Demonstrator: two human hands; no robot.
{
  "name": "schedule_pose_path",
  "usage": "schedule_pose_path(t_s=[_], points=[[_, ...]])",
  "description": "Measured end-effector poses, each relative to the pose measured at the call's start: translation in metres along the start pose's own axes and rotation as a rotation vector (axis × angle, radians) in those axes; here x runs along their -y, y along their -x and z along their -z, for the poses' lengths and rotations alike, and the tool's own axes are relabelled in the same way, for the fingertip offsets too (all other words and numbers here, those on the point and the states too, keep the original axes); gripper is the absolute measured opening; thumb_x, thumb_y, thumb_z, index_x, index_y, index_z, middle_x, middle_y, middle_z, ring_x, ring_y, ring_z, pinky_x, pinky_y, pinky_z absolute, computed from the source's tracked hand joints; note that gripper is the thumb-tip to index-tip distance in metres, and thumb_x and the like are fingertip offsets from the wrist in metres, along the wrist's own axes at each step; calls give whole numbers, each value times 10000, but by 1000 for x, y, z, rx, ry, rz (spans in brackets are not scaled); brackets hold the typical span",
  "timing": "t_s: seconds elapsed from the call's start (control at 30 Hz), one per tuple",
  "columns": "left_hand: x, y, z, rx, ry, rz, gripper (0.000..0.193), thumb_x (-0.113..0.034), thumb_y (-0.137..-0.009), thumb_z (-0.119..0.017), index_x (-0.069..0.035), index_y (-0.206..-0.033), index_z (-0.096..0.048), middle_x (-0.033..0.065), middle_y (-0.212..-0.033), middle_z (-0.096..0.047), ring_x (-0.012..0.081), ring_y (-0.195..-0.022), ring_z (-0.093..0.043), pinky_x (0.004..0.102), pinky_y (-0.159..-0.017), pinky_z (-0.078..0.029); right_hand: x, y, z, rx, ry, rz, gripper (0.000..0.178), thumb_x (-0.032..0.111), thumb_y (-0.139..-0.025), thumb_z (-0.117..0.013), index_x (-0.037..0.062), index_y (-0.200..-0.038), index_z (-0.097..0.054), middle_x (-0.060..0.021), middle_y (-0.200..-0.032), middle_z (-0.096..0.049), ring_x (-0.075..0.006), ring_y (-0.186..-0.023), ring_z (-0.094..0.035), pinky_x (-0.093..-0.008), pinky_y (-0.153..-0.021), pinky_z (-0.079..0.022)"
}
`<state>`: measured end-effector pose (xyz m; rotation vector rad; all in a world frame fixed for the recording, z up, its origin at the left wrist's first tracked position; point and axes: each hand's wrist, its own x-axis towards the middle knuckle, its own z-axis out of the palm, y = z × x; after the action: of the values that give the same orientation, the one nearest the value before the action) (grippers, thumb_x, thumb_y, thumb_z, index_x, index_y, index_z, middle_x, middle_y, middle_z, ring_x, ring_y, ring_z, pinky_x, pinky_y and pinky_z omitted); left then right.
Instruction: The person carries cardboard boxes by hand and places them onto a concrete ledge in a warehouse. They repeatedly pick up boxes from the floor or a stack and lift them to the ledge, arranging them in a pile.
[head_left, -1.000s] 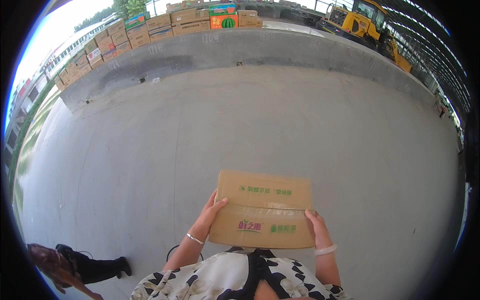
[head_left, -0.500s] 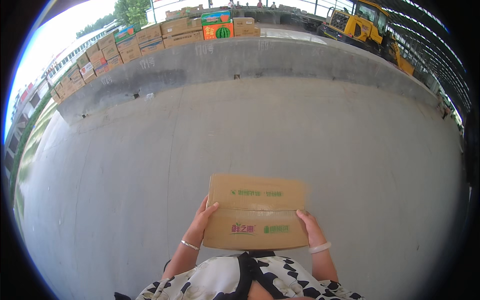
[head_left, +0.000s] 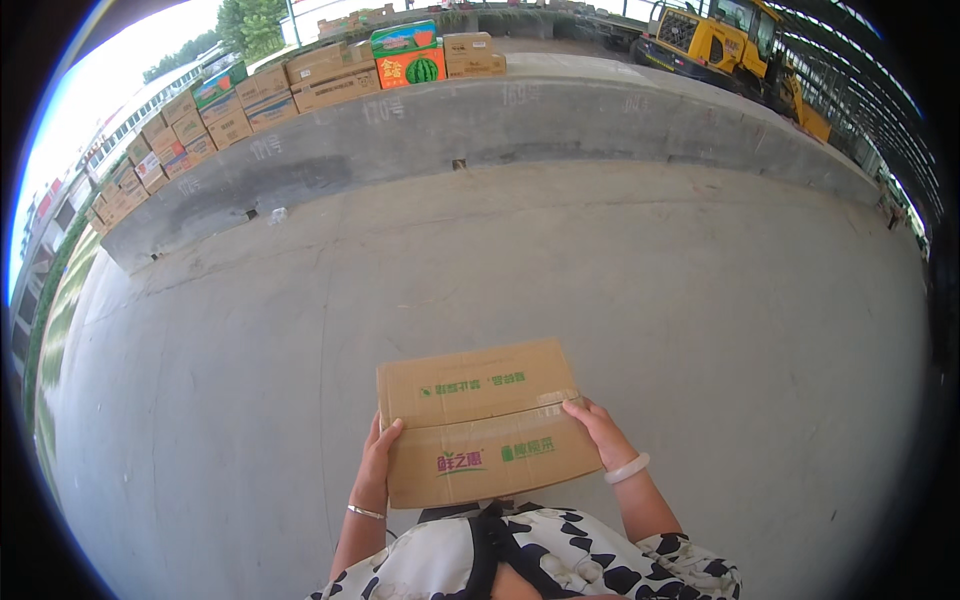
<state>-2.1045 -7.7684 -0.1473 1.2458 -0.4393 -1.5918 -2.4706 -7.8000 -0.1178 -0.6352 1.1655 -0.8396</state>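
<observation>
A brown cardboard box (head_left: 485, 425) with green and purple print is held in front of my body, its taped top seam facing up. My left hand (head_left: 377, 450) grips its left end, the thumb resting on the top near the seam. At the right end my right hand (head_left: 594, 430) holds on in the same way, thumb over the edge by the tape. The fingers of both hands are largely hidden by the box's sides. The box tilts a little, its right end farther from me than its left.
Beyond a stretch of grey concrete floor (head_left: 440, 270) runs a raised concrete ledge (head_left: 560, 120). Stacked cartons (head_left: 330, 75) line its left part, among them a green and red watermelon box (head_left: 410, 65). A yellow loader (head_left: 735, 40) stands at the far right.
The box has shifted left with both hands and turned slightly, its right end swinging away from me. Both hands keep their hold, and the background has shifted a little left.
</observation>
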Motion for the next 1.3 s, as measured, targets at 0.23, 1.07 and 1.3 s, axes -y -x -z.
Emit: schedule_pose_path(t_s=[0.23,1.07,1.3], points=[[-190,-524,-149,96,9,50,629,-215,-986,-613,-56,-1539,-359,141,-1404,-540,224,-1264,-544,348,-1038,-468,264,-474,23,-102,14,62,538,278,-988,-641,-27,-1410,-508,-101,-1313,-625,-172,-1186,-607,-312,-996,-486],[-771,-2297,-995,185,-53,45,684,-231,-979,-641,-59,-1565,-332,155,-1429,-532,225,-1288,-534,339,-1040,-465,1340,-2140,416,-171,-110,51,493,258,-988,-642,-29,-1374,-537,-99,-1264,-653,-184,-1145,-627,-318,-974,-495],[-890,-2754,-1306,-15,-66,13,644,-240,-984,-626,-61,-1546,-365,132,-1409,-544,212,-1287,-527,330,-1048,-451,1718,-2614,597,-26,-11,-13,492,274,-987,-646,-16,-1371,-542,-91,-1255,-651,-160,-1129,-630,-298,-957,-502]])
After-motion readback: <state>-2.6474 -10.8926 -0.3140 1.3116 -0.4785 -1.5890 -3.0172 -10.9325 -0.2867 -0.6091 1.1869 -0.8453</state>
